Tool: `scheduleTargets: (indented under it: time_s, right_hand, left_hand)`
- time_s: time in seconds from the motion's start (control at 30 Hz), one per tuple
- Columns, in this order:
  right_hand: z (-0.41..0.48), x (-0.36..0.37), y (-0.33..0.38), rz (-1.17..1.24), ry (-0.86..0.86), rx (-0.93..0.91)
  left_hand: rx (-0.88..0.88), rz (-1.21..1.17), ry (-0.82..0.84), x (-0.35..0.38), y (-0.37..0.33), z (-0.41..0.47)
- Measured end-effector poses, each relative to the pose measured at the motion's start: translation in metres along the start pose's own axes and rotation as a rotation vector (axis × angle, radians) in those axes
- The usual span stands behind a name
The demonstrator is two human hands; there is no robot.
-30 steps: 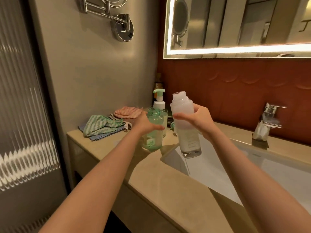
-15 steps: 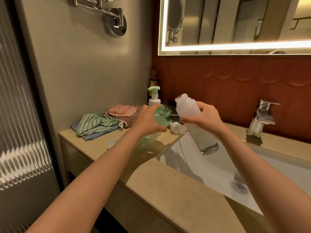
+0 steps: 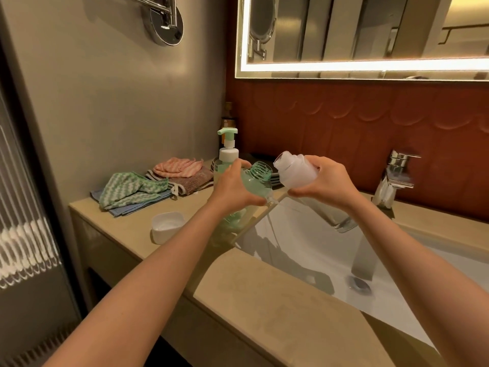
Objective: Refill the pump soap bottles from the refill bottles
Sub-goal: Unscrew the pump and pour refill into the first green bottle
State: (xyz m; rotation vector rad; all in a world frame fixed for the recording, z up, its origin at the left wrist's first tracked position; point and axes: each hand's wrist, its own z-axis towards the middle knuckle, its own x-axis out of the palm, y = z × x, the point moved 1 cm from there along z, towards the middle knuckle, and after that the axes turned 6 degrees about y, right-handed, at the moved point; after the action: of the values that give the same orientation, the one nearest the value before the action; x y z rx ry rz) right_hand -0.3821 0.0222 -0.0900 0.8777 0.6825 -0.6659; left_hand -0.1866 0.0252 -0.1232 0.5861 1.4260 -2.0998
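Folded cloths [image 3: 137,192] near white dish [image 3: 167,227]; faucet [image 3: 395,178] beyond.

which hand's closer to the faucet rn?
Right. The right hand, holding the white bottle, sits just left of the faucet; the left hand is farther left.

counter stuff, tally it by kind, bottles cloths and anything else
Bottles: 4 – green bottle in the left hand, white bottle in the right hand, pump bottle, brown bottle in the corner
Cloths: 4 – green, blue, pink, brown
White dishes: 1
Taps: 1
Total: 10
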Motion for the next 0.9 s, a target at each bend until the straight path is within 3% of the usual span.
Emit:
scheduleTargets:
  time_s: [0.23, 0.47, 0.9]
  right_hand:
    - [0.007, 0.008, 0.010, -0.038, 0.024, -0.019]
    - [0.022, 0.019, 0.027, -0.120, 0.065, -0.059]
    - [0.036, 0.028, 0.039, -0.286, 0.073, -0.094]
  left_hand:
    - [-0.045, -0.126, -0.027, -0.010, 0.016, 0.000]
    - [-0.012, -0.023, -0.061, -0.023, 0.029, -0.001]
    - [-0.009, -0.077, -0.097, -0.024, 0.042, 0.000]
